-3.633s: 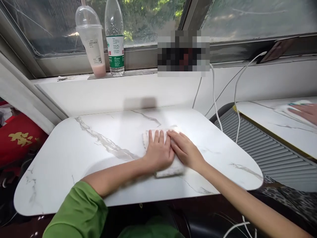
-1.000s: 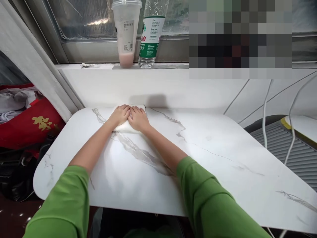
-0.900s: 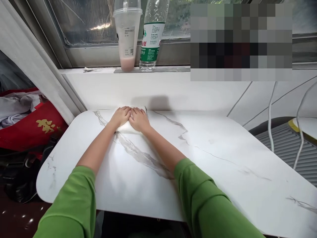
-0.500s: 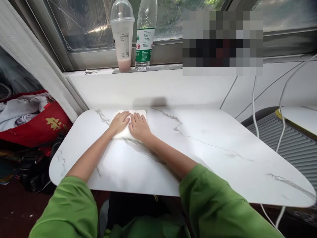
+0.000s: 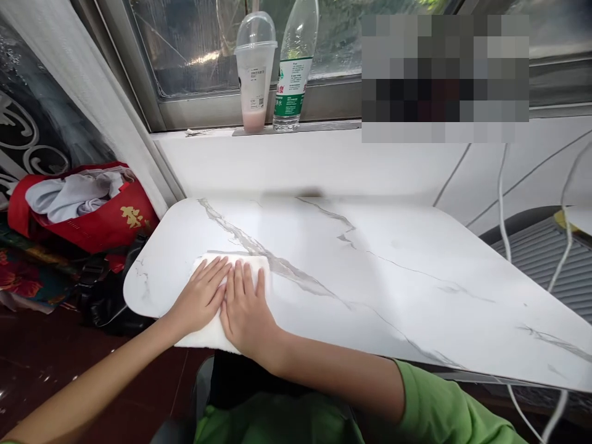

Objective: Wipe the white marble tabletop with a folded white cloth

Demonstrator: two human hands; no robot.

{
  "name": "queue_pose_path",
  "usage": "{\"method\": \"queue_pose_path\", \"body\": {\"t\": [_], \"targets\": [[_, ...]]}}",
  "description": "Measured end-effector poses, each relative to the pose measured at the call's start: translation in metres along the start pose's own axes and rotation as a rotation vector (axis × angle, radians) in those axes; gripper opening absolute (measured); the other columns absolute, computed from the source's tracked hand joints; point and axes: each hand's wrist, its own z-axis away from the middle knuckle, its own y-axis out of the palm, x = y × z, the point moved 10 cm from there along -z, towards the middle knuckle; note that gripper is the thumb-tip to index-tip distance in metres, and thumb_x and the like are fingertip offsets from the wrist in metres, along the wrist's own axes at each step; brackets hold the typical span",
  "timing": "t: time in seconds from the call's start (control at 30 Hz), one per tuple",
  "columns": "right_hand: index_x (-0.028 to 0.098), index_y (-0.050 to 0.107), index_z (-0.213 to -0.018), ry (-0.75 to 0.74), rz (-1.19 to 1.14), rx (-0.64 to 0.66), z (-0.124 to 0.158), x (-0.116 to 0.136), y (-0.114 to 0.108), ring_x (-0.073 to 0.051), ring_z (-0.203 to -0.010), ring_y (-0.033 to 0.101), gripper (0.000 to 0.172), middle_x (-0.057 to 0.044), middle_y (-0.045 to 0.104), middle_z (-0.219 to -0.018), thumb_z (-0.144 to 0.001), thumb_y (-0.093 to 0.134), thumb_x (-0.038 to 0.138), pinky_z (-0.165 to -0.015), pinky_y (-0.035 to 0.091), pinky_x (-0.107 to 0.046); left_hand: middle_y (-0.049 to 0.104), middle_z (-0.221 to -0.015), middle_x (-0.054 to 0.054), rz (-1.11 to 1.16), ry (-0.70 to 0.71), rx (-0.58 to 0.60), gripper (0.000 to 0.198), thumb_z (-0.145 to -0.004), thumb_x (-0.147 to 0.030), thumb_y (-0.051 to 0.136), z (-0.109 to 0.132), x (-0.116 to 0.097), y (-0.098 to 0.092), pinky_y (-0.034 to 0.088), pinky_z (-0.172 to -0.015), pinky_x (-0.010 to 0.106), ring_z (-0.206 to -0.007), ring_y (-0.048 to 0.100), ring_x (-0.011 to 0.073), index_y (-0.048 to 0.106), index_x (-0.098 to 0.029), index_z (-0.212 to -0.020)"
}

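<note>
A folded white cloth [image 5: 257, 265] lies flat on the white marble-pattern table [image 5: 370, 271], at its near left edge. My left hand [image 5: 198, 299] presses on the cloth's left half with fingers spread. Beside it, touching, my right hand [image 5: 245, 314] lies flat on the cloth's right half. Both palms cover most of the cloth; only its far edge and near corner show.
On the window sill stand a plastic cup [image 5: 254, 74] with pink drink and a clear water bottle [image 5: 292, 68]. A red bag [image 5: 92, 216] with clothes sits left of the table. White cables [image 5: 504, 203] hang at the right, over a grey ribbed surface [image 5: 546, 259].
Both hands have dragged the cloth from the table's far left edge, near the wall, back to the near left edge. The view has shifted left.
</note>
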Motion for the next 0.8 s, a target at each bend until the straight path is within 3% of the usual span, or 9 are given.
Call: {"method": "queue_pose_path", "body": {"t": [0.13, 0.27, 0.33, 0.43, 0.57, 0.8], "targets": [[-0.007, 0.034, -0.142, -0.042, -0.125, 0.132, -0.022, 0.012, 0.009, -0.046, -0.139, 0.021, 0.062, -0.03, 0.029, -0.149, -0.093, 0.034, 0.032, -0.109, 0.014, -0.068, 0.033, -0.152, 0.006, -0.028, -0.135, 0.043, 0.05, -0.098, -0.024, 0.022, 0.004, 0.026, -0.003, 0.017, -0.118, 0.048, -0.143, 0.023, 0.0206, 0.037, -0.016, -0.145], [-0.003, 0.024, -0.147, 0.01, -0.248, 0.373, -0.053, 0.001, 0.028, -0.046, -0.141, 0.009, 0.07, -0.027, 0.018, -0.153, -0.093, 0.035, 0.039, -0.109, 0.008, -0.069, 0.034, -0.152, 0.007, 0.033, -0.25, 0.069, 0.053, -0.094, -0.02, 0.024, -0.006, 0.061, 0.002, 0.023, -0.116, 0.047, -0.142, 0.025, 0.0218, 0.035, -0.013, -0.145], [-0.002, 0.021, -0.148, 0.019, -0.293, 0.458, -0.067, -0.005, 0.039, -0.044, -0.142, 0.007, 0.071, -0.027, 0.015, -0.154, -0.092, 0.036, 0.04, -0.11, 0.008, -0.067, 0.035, -0.151, 0.006, 0.029, -0.256, 0.017, 0.055, -0.092, -0.017, 0.025, -0.016, 0.076, 0.0, 0.023, -0.116, 0.047, -0.142, 0.027, 0.0213, 0.035, -0.015, -0.145], [-0.001, 0.02, -0.149, 0.011, -0.311, 0.355, -0.09, -0.014, 0.045, -0.04, -0.144, 0.007, 0.068, -0.026, 0.014, -0.155, -0.094, 0.033, 0.037, -0.112, 0.004, -0.062, 0.038, -0.15, 0.006, -0.016, -0.231, -0.078, 0.054, -0.091, -0.016, 0.025, -0.033, 0.093, -0.007, 0.021, -0.117, 0.046, -0.141, 0.028, 0.0203, 0.037, -0.016, -0.144], [0.001, 0.027, -0.148, 0.046, -0.301, 0.172, -0.116, -0.025, 0.056, -0.037, -0.144, 0.014, 0.063, -0.024, 0.022, -0.154, -0.095, 0.031, 0.035, -0.113, 0.003, -0.059, 0.045, -0.146, 0.008, -0.023, -0.218, -0.107, 0.053, -0.09, -0.018, 0.027, -0.061, 0.117, -0.014, 0.024, -0.116, 0.043, -0.138, 0.035, 0.0211, 0.043, -0.012, -0.14], [0.007, 0.035, -0.145, 0.146, -0.284, 0.144, -0.197, -0.067, 0.088, -0.031, -0.142, 0.021, 0.062, -0.02, 0.031, -0.152, -0.093, 0.038, 0.041, -0.115, 0.004, -0.052, 0.057, -0.135, 0.008, 0.084, -0.214, -0.21, 0.046, -0.087, -0.019, 0.035, -0.141, 0.174, -0.033, 0.034, -0.111, 0.037, -0.127, 0.049, 0.0214, 0.06, -0.012, -0.125]]}}
